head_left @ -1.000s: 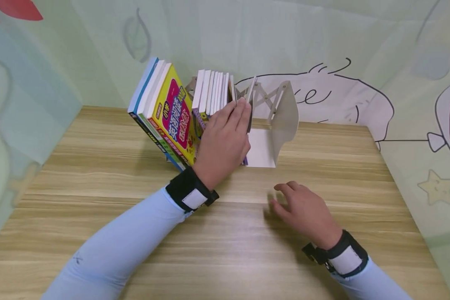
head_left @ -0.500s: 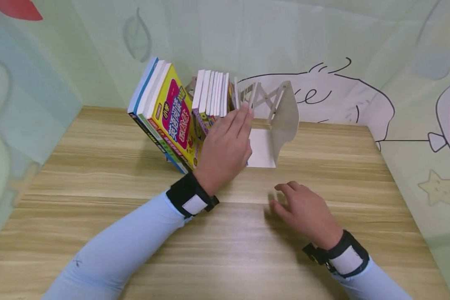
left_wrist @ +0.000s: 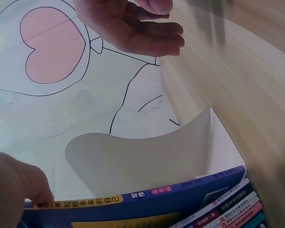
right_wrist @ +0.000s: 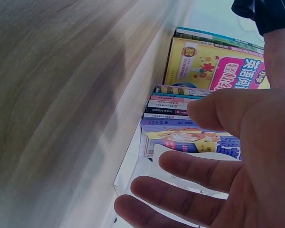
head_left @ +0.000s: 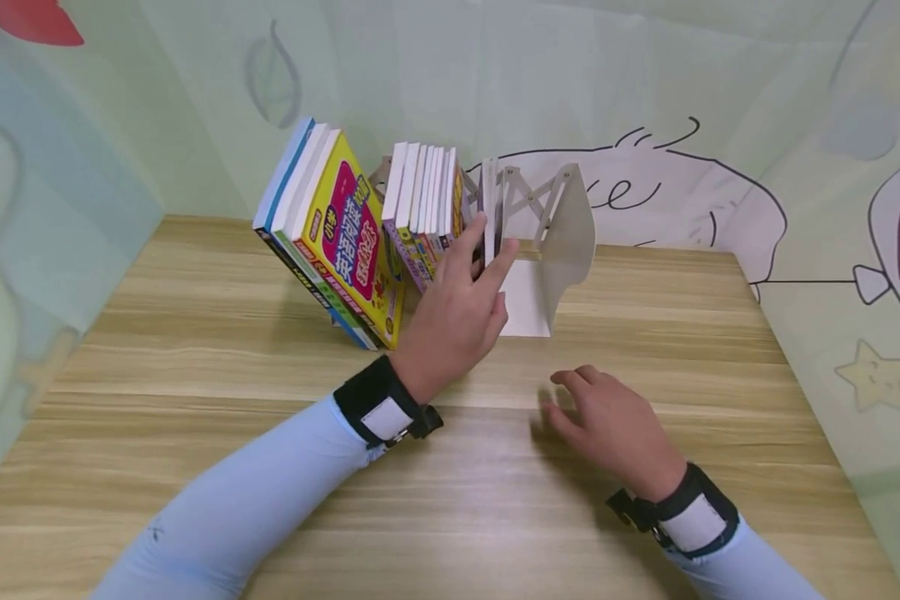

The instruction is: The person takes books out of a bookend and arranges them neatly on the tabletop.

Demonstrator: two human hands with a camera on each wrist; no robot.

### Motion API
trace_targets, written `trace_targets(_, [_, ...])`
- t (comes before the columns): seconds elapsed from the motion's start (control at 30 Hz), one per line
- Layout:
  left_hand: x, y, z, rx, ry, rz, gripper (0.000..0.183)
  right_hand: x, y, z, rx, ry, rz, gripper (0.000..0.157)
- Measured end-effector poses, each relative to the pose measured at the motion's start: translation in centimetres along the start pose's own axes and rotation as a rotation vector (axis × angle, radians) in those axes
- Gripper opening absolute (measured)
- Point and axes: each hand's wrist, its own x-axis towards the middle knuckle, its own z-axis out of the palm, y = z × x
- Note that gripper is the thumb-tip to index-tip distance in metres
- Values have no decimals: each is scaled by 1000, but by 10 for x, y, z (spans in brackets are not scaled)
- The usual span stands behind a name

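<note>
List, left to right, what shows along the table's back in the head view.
Leaning large books with a yellow front cover, row of thin white-paged books, narrow white page edges, curved cream end panel.

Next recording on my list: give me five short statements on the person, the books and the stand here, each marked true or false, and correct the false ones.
1. The left grip touches the blue-spined book. True.
2. The right grip is holding a book. False: the right grip holds nothing and is apart from the books.
3. The yellow-covered book is at the far right of the row. False: the yellow-covered book stands left of the smaller books.
4. Bare white base shows beside the end panel. True.
5. Only the left wrist wears a black band. False: both wrists wear black bands.
</note>
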Motion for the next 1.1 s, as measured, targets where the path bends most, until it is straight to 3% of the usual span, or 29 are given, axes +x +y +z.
trace_targets(0.3, [-4,0,1,40,11,-17,41,-2,1,2,0,2,-2,45])
trace_targets(0.73, [-9,-7,0,-64,65,-73,36,-1,2,4,-12,20,-12,46])
trace_targets(1.1, [-16,-8,-2,-148,169,-84,34,-1,4,2,-14,20,-15,46])
